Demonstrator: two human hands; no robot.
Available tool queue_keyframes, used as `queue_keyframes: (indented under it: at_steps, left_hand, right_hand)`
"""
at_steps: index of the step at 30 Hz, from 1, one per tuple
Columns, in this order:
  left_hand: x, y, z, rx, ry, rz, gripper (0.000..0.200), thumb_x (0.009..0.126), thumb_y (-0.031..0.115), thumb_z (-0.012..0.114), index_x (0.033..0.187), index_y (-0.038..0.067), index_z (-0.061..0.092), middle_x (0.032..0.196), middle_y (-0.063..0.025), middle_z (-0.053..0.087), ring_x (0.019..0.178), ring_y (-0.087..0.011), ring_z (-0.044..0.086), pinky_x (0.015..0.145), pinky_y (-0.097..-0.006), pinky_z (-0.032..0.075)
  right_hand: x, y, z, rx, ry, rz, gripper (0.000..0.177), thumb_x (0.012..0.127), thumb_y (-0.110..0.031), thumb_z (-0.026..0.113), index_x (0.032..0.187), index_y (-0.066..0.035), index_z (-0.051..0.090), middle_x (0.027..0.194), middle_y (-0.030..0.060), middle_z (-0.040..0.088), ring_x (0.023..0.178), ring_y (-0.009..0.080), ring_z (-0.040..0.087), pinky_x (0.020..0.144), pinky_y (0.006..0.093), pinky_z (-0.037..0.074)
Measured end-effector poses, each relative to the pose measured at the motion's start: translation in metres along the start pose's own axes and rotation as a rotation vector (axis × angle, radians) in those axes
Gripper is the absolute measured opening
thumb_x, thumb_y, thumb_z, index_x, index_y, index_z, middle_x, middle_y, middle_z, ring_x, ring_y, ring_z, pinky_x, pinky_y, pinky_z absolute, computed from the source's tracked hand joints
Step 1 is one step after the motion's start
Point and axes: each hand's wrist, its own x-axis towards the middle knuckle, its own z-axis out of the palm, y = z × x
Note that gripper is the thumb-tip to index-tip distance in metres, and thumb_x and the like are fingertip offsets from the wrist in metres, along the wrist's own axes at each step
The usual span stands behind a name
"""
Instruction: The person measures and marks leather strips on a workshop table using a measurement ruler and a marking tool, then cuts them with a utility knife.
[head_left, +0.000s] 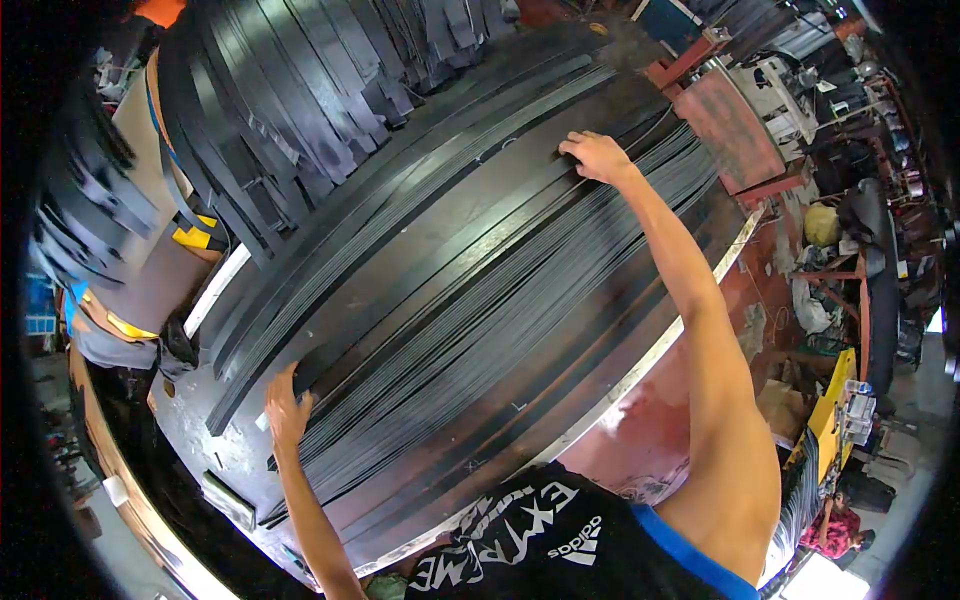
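A long, thin black strip point(430, 285), flat and rubber-like, stretches across the table between my two hands. My left hand point(287, 408) is closed at its left end, the thumb side against the edge. Farther up and to the right, my right hand point(597, 157) has its fingers curled down onto the same strip. Just nearer to me lies a wide bundle of narrow black strips point(500, 310), side by side. Beyond my hands, another stack of black strips point(400, 195) follows the far side of the table. The fingertips of both hands are partly hidden.
The dark metal table point(420, 235) has a pale front edge point(640, 370). Many wide black strips point(290, 80) hang behind it. A reddish machine block point(728, 125) stands at the right end. At far left is a rack with more hanging strips point(95, 220). Another person point(835, 530) appears lower right.
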Motion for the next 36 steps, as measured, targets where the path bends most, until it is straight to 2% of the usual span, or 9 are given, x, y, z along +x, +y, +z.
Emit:
queue_keyframes:
  at_steps: [7, 10, 11, 15, 17, 20, 21, 26, 36]
  left_hand:
    - [0.008, 0.011, 0.005, 0.021, 0.014, -0.004, 0.062, 0.077, 0.012, 0.069, 0.137, 0.011, 0.052, 0.124, -0.0184, 0.06, 0.119, -0.0389, 0.054, 0.103, -0.0483, 0.042]
    - [0.003, 0.013, -0.002, -0.011, -0.014, -0.063, 0.071, 0.079, 0.012, 0.07, 0.145, 0.01, 0.045, 0.127, -0.0195, 0.058, 0.121, -0.0373, 0.053, 0.102, -0.0467, 0.041]
    - [-0.004, 0.009, -0.003, 0.014, 0.065, -0.028, 0.073, 0.079, 0.013, 0.073, 0.146, 0.009, 0.044, 0.128, -0.019, 0.058, 0.121, -0.0363, 0.053, 0.102, -0.0453, 0.041]
    - [-0.057, 0.003, -0.039, -0.001, 0.299, -0.089, 0.054, 0.082, 0.012, 0.072, 0.134, 0.007, 0.056, 0.122, -0.0179, 0.062, 0.114, -0.036, 0.058, 0.095, -0.044, 0.046]
    - [-0.094, 0.001, -0.058, -0.237, 0.511, -0.316, 0.035, 0.086, 0.008, 0.069, 0.121, 0.005, 0.065, 0.111, -0.0175, 0.066, 0.1, -0.035, 0.066, 0.086, -0.0406, 0.051]
    - [-0.161, -0.015, -0.054, -0.152, 0.677, -0.47, 0.025, 0.089, 0.005, 0.066, 0.114, 0.004, 0.068, 0.101, -0.0165, 0.068, 0.088, -0.0328, 0.069, 0.08, -0.0368, 0.053]
    - [-0.181, -0.014, -0.051, -0.238, 0.69, -0.572, 0.021, 0.091, 0.006, 0.065, 0.111, 0.003, 0.069, 0.096, -0.0165, 0.069, 0.084, -0.0316, 0.069, 0.078, -0.0369, 0.054]
    - [-0.261, -0.011, -0.011, -0.15, 0.729, -0.598, 0.016, 0.092, 0.009, 0.064, 0.105, 0.003, 0.07, 0.088, -0.0165, 0.068, 0.079, -0.031, 0.067, 0.073, -0.038, 0.052]
    - [-0.294, -0.015, 0.035, -0.287, 0.735, -0.521, 0.016, 0.091, 0.011, 0.062, 0.103, 0.003, 0.07, 0.09, -0.0154, 0.068, 0.08, -0.0338, 0.066, 0.073, -0.0406, 0.052]
  right_hand:
    - [-0.004, 0.009, 0.005, 0.07, 0.101, 0.032, 0.055, 0.075, -0.005, 0.069, 0.128, -0.015, 0.059, 0.14, 0.016, 0.055, 0.128, 0.0371, 0.053, 0.104, 0.0457, 0.047]
    - [-0.003, -0.004, -0.009, 0.067, 0.036, 0.018, 0.056, 0.076, 0.001, 0.065, 0.13, -0.012, 0.055, 0.132, 0.0172, 0.057, 0.125, 0.0412, 0.05, 0.106, 0.046, 0.043]
    - [-0.008, -0.009, -0.01, 0.075, 0.124, -0.016, 0.06, 0.076, 0.002, 0.067, 0.133, -0.012, 0.053, 0.132, 0.0163, 0.056, 0.124, 0.0412, 0.05, 0.107, 0.0467, 0.042]
    - [-0.033, -0.038, -0.036, 0.302, 0.299, 0.002, 0.051, 0.086, -0.003, 0.067, 0.134, -0.009, 0.053, 0.134, 0.0158, 0.055, 0.125, 0.0366, 0.052, 0.105, 0.041, 0.043]
    - [-0.055, -0.053, -0.042, 0.394, 0.337, 0.036, 0.042, 0.09, -0.005, 0.065, 0.131, -0.007, 0.055, 0.133, 0.0163, 0.056, 0.122, 0.0353, 0.055, 0.102, 0.0389, 0.044]
    - [-0.093, -0.072, -0.028, 0.4, 0.348, 0.036, 0.034, 0.092, -0.007, 0.064, 0.125, -0.004, 0.058, 0.129, 0.0166, 0.058, 0.121, 0.0354, 0.055, 0.103, 0.0396, 0.044]
    - [-0.107, -0.085, -0.026, 0.38, 0.359, 0.046, 0.032, 0.092, -0.008, 0.064, 0.123, -0.003, 0.059, 0.128, 0.0169, 0.058, 0.122, 0.0359, 0.055, 0.104, 0.0403, 0.043]
    - [-0.164, -0.142, -0.011, 0.43, 0.346, 0.058, 0.026, 0.091, -0.009, 0.065, 0.115, -0.001, 0.063, 0.129, 0.018, 0.059, 0.123, 0.037, 0.054, 0.106, 0.0416, 0.042]
    - [-0.246, -0.216, -0.028, 0.484, 0.292, 0.131, 0.022, 0.09, -0.01, 0.067, 0.11, -0.002, 0.065, 0.115, 0.0153, 0.064, 0.111, 0.0375, 0.059, 0.097, 0.0408, 0.046]
